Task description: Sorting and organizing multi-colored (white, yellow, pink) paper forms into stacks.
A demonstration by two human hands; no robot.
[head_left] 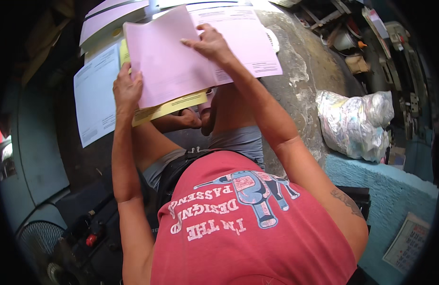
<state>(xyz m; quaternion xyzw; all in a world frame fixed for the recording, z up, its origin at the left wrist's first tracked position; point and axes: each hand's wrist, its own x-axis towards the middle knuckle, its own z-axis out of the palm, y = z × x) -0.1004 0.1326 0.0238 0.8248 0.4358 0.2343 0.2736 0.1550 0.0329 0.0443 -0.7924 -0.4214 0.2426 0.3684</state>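
My left hand (127,88) grips the lower left edge of a stack of papers: a pink sheet (167,66) on top and yellow sheets (174,105) under it. My right hand (210,42) pinches the upper edge of that pink sheet and lifts it. Behind it lies a second pink printed form (250,38). A pale blue printed sheet (93,95) lies to the left of the stack. The papers are above my bare knees.
More pink sheets (110,19) are piled at the back left. A rough concrete surface (305,80) curves to the right, with a crumpled plastic bag (354,123) on a blue ledge (381,185). A fan (43,247) and dark clutter sit at lower left.
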